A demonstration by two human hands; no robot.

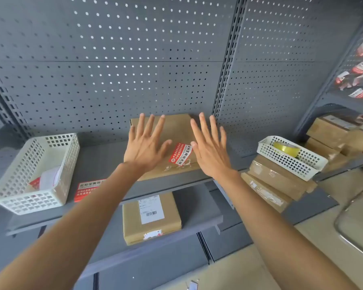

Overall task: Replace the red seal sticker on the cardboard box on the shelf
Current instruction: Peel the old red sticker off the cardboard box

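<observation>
A flat cardboard box lies on the grey shelf, against the pegboard. A red seal sticker with white writing sits across its near edge, with torn white remains beside it. My left hand is spread, palm down, over the box's left half. My right hand is spread over the box's right edge. Neither hand holds anything. A sheet of red stickers lies on the shelf to the left, partly hidden by my left forearm.
A white basket at the left holds paper scraps. Another white basket with a yellow tape roll rests on stacked boxes at the right. A labelled box lies on the lower shelf. Used stickers hang on the right panel.
</observation>
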